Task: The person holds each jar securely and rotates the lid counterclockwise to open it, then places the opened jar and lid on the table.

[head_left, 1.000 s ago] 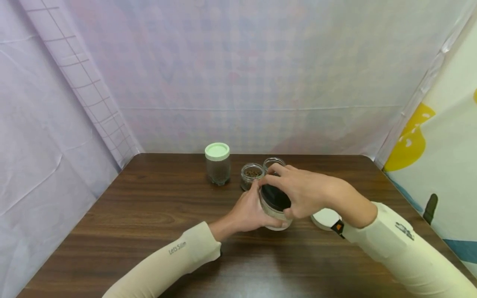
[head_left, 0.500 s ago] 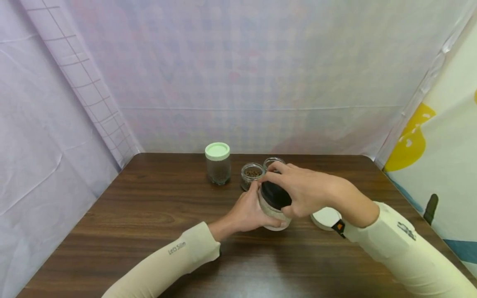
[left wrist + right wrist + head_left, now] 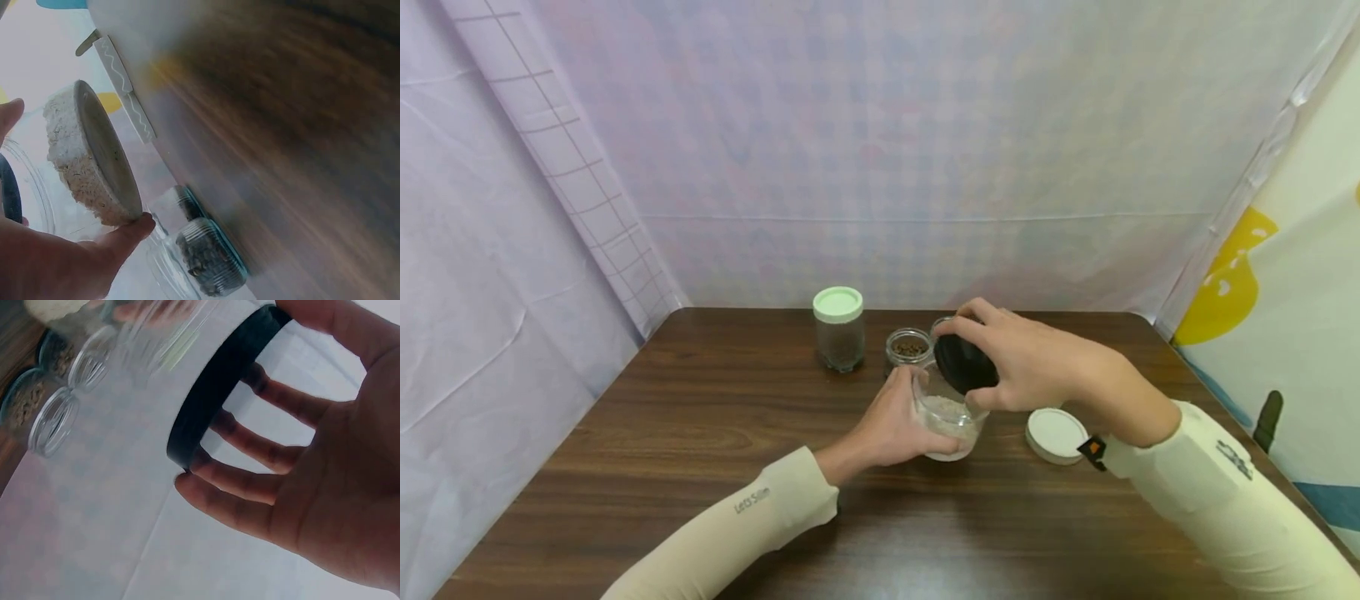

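Observation:
My left hand [image 3: 891, 425] grips a clear glass jar [image 3: 938, 390], held tilted above the table. In the left wrist view, pale flaky or grainy contents [image 3: 81, 165] lie in its bottom part. My right hand [image 3: 1037, 358] holds a black round lid [image 3: 964, 364] by its rim, fingers and thumb spread around the edge. The lid [image 3: 215, 384] is apart from the jar's mouth, tilted just above it. Just behind stands a small open jar [image 3: 908, 348] with brown bits in it. Another small open jar [image 3: 59, 356] is mostly hidden behind the lid in the head view.
A taller jar with a pale green lid [image 3: 838, 329] stands at the back left of the brown wooden table [image 3: 737, 417]. A white round lid [image 3: 1057, 435] lies on the table beneath my right forearm. A white curtain [image 3: 880, 167] hangs behind the table's far edge.
The black lid has come off the jar, lifted upward by my right hand. The jar's open mouth and pale contents now show. My left hand has hardly moved.

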{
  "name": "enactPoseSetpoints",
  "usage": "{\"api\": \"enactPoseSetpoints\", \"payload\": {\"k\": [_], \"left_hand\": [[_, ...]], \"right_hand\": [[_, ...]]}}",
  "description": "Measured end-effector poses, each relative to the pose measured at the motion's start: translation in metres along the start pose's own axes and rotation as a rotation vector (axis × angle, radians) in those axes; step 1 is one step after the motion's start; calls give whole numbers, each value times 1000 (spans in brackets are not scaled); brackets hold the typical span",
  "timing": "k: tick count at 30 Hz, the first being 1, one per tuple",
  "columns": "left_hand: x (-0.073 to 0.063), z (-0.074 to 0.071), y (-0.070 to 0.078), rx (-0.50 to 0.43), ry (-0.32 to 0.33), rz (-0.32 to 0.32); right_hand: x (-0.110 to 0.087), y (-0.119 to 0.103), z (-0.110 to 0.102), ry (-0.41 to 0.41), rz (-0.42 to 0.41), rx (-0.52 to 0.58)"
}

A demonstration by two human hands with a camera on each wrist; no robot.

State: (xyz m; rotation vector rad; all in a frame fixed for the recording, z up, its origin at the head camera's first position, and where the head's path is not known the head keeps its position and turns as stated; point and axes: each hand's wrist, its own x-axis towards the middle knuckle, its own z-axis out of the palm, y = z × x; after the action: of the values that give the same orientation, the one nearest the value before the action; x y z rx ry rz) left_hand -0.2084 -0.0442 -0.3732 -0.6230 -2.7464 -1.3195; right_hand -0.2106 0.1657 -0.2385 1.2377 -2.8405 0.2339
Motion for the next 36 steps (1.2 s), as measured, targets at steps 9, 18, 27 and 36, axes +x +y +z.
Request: {"api": "enactPoseSetpoints", "payload": {"k": [9, 18, 27, 36], "left_hand": [[0, -4, -5, 6, 40, -20], [10, -1, -5, 113, 127, -75], [24, 5, -1, 143, 136, -81], [34, 12, 4, 202, 161, -120]], "right_hand": [[-1, 32, -2, 57, 149, -5], [-3, 79, 6, 9, 347, 23], [-12, 128, 28, 11, 497, 30], [-25, 159, 49, -31, 594, 25]]}}
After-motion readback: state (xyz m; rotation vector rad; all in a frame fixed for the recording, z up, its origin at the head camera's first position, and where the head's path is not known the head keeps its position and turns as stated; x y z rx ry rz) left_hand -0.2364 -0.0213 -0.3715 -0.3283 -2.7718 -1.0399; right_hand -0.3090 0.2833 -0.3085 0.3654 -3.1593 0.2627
